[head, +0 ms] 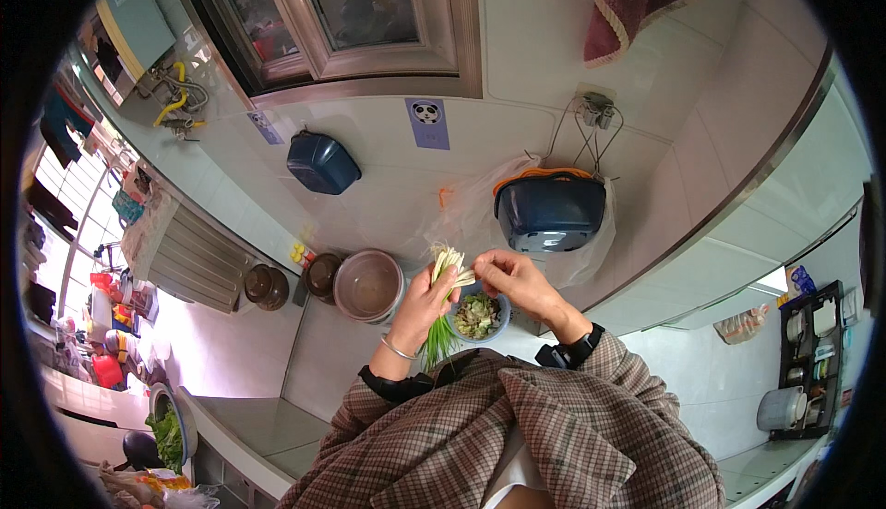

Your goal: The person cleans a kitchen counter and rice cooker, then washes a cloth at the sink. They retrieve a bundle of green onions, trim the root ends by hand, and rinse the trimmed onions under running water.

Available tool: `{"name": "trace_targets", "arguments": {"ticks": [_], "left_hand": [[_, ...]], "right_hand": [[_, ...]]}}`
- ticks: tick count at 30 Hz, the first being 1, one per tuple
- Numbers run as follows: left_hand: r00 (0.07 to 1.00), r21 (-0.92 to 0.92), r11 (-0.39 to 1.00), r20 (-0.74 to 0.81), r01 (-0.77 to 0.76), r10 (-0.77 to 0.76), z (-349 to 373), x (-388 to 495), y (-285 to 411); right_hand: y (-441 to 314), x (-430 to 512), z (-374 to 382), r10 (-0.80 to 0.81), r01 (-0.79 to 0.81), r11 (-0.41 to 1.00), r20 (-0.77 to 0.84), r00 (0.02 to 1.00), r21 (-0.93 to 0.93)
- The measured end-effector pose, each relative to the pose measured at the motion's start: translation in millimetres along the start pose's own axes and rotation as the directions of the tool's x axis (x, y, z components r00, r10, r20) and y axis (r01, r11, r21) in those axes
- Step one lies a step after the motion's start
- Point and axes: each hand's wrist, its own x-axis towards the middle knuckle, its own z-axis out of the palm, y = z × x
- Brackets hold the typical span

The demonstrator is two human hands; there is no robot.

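A bunch of green-leaved stalks with white root ends, like garlic chives or young garlic, is held in my left hand. Its roots point up and its leaves hang below the fist. My right hand is at the white ends, thumb and fingertips pinched on a pale stalk end there. Under my hands is a light blue bowl holding vegetable scraps. A bangle and a black band are on my left wrist; another black band is on my right wrist.
A dark blue bin in a clear plastic bag hangs on the wall ahead. A large round tub and brown jars stand left of my hands. A cabinet edge runs along the right. Leafy greens lie in a basin at lower left.
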Motion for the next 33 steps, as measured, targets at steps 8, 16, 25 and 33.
{"name": "trace_targets", "arguments": {"ticks": [8,16,25,33], "left_hand": [[0.969,0.384,0.907,-0.103,-0.171,0.226,5.4,7.7,-17.6],[0.993,-0.050,0.997,-0.099,0.066,-0.071,-0.1,3.2,-12.1],[0.991,-0.278,0.952,0.009,0.128,-0.131,-11.3,6.9,-16.7],[0.999,-0.174,0.984,-0.004,0.038,-0.039,-16.4,6.9,-15.7]], "right_hand": [[-2.1,0.0,11.0,-0.142,0.092,0.885,-0.076,0.987,-0.455],[11.6,9.9,-6.7,-0.090,0.015,0.963,-0.270,0.959,-0.270],[66.3,30.8,-29.7,-0.152,0.077,0.863,-0.112,0.982,-0.499],[91.2,43.5,-38.7,-0.209,0.096,0.744,-0.094,0.973,-0.661]]}}
